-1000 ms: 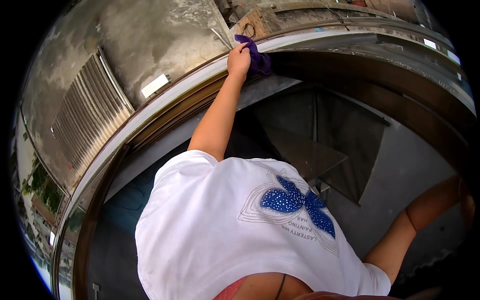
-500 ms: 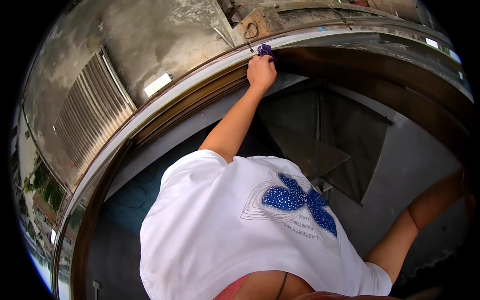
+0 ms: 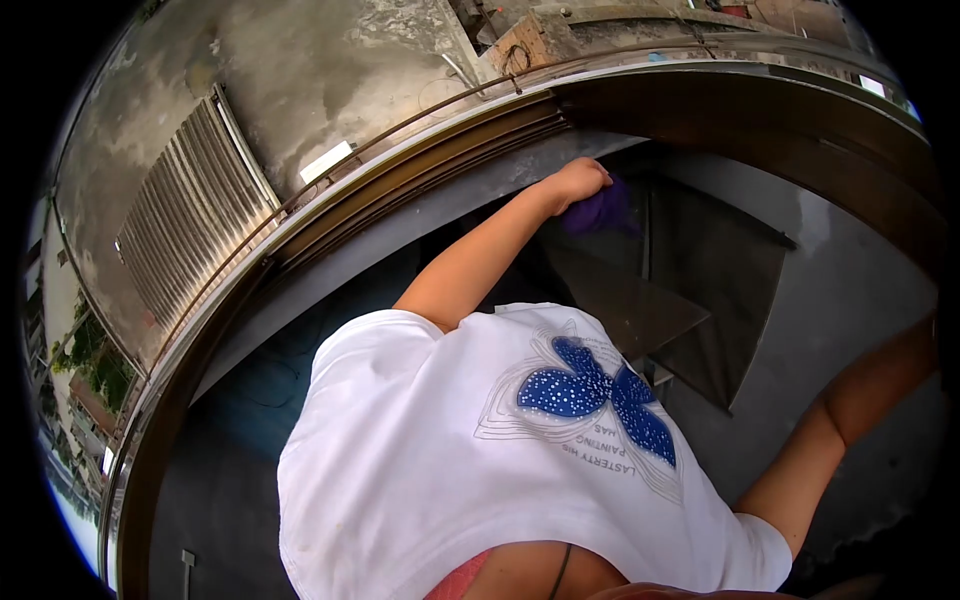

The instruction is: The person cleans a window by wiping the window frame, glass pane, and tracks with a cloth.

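Observation:
My left hand (image 3: pixel 580 184) is closed around a bunched purple cloth (image 3: pixel 604 208) that hangs from the fingers. Hand and cloth are just inside the brown window frame (image 3: pixel 420 160), apart from its grooved track and over a dark area. On the right side, my right forearm (image 3: pixel 880 385) reaches out to the edge of the picture. The right hand itself is lost in the dark border, so its fingers do not show.
A brown window panel (image 3: pixel 740 125) curves along the upper right. Dark panels (image 3: pixel 715 280) lie below the sill inside. Outside are a concrete surface (image 3: pixel 330 60), a corrugated sheet (image 3: pixel 195 210) and a white box (image 3: pixel 326 161).
My left hand has come off the window track with the purple cloth, moving inward, down and slightly right. The cloth now hangs looser. My right arm has barely moved.

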{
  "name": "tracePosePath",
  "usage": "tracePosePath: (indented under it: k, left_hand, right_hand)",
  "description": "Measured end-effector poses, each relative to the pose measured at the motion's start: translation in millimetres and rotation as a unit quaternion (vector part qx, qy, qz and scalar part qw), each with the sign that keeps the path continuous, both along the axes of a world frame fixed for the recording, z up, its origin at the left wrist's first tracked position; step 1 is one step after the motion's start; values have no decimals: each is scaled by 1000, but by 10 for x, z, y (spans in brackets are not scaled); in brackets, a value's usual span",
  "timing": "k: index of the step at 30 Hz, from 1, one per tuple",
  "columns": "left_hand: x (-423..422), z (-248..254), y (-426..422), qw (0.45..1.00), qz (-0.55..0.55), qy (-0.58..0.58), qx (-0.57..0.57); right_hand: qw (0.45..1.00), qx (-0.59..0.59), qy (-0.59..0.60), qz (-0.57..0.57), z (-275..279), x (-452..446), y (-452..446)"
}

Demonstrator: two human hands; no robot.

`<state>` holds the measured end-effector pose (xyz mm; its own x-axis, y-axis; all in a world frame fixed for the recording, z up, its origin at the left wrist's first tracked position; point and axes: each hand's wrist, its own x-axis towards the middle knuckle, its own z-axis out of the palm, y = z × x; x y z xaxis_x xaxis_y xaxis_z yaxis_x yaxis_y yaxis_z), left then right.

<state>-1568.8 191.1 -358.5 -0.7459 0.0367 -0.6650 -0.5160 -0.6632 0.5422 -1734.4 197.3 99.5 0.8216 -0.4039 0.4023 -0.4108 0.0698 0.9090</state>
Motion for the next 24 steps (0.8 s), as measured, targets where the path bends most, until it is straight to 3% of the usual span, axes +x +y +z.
tracePosePath:
  k: [2, 3, 4, 5, 6, 7, 10, 11, 12, 14, 15, 16, 17, 18, 19, 20, 21, 23, 24]
  left_hand:
    - [112, 10, 170, 999, 24, 13, -31]
    - [222, 58, 162, 993, 106, 15, 51]
    - [324, 107, 150, 973, 186, 16, 132]
    - [427, 195, 110, 972, 190, 21, 134]
    - [543, 317, 31, 959, 217, 35, 179]
    - [573, 343, 43, 943, 244, 47, 222]
    - [774, 409, -54, 906, 313, 97, 268]
    - [832, 395, -89, 903, 288, 125, 293]
    - [900, 423, -134, 903, 287, 126, 293]
    - [1044, 509, -220, 973, 185, 104, 93]
    - [1118, 341, -238, 982, 128, 121, -65]
    - [1194, 140, -216, 957, 147, 135, -212]
    - [1277, 172, -243, 947, 196, 71, -243]
    - [1417, 144, -293, 873, 189, 3, -450]
    - [1590, -33, -379, 744, 173, -24, -644]
    - [1784, -72, -483, 703, 142, -82, -692]
    - [1999, -209, -543, 656, 124, -123, -734]
    - [2448, -460, -608, 615, 59, -205, -759]
    - [2658, -586, -628, 614, 35, -229, -755]
  right_hand:
    - [995, -29, -81, -49, -349, 222, 67]
    - [992, -38, -105, -65, -576, 363, 90]
    - [957, 54, -285, -4, -1031, 580, 141]
    - [902, 189, -387, -32, -1352, 715, 284]
    - [819, 289, -491, -68, -1673, 851, 429]
    - [739, 360, -542, -173, -2086, 907, 557]
    - [504, 429, -715, -226, -3225, 1165, 769]
    - [386, 437, -784, -211, -3566, 1256, 897]
    - [154, 325, -929, -81, -3762, 1484, 898]
    - [-99, 239, -965, -49, -4029, 1497, 917]
    - [-47, 275, -956, -87, -4155, 1517, 909]
    - [6, 309, -943, -123, -4272, 1541, 903]
    - [217, 352, -891, -189, -4288, 1602, 827]
    - [384, 351, -841, -150, -4177, 1651, 680]
    - [475, 348, -792, -160, -4086, 1652, 547]
    - [561, 343, -734, -169, -4046, 1606, 436]
    - [563, 340, -734, -169, -4060, 1527, 356]
    - [712, 353, -569, -213, -4139, 1360, 216]
    - [728, 376, -499, -280, -4257, 1245, 189]
